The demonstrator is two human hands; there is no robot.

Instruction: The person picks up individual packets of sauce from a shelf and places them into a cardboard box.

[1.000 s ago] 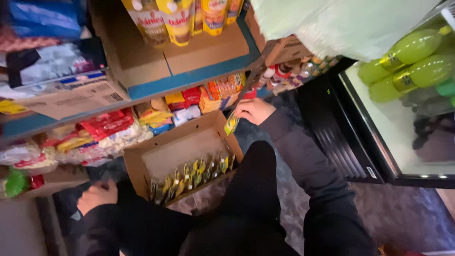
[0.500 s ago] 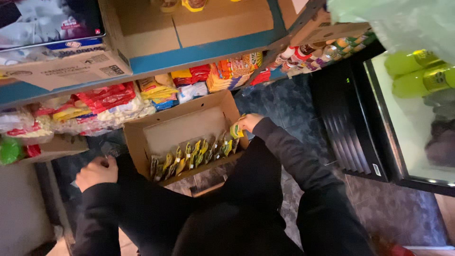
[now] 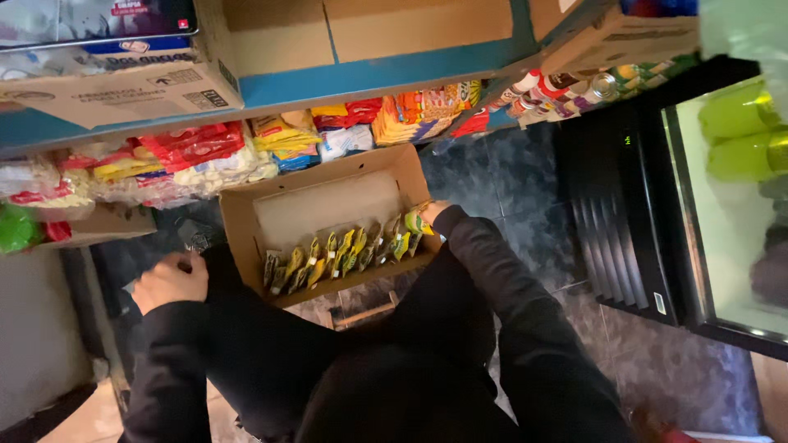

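Note:
An open cardboard box (image 3: 328, 201) sits on the floor in front of me, with a row of several small yellow-green snack packets (image 3: 341, 253) standing along its near side. My right hand (image 3: 425, 215) is at the right end of that row, closed on a yellow-green packet (image 3: 414, 223) inside the box. My left hand (image 3: 168, 280) rests curled on my left knee, away from the box, with nothing visible in it. Black sleeves and trousers cover my arms and legs.
A blue-edged shelf (image 3: 369, 78) above carries cardboard cartons (image 3: 123, 82). Below it lie piles of red, yellow and orange snack bags (image 3: 197, 160). A glass-door fridge (image 3: 722, 205) with green bottles stands at right. Small bottles (image 3: 566, 86) line the upper right shelf. Dark tiled floor (image 3: 525, 189).
My right hand came down from the lower shelf with a packet and reached the right end of the row in the box. My view tilted downward; my left hand stayed on my knee.

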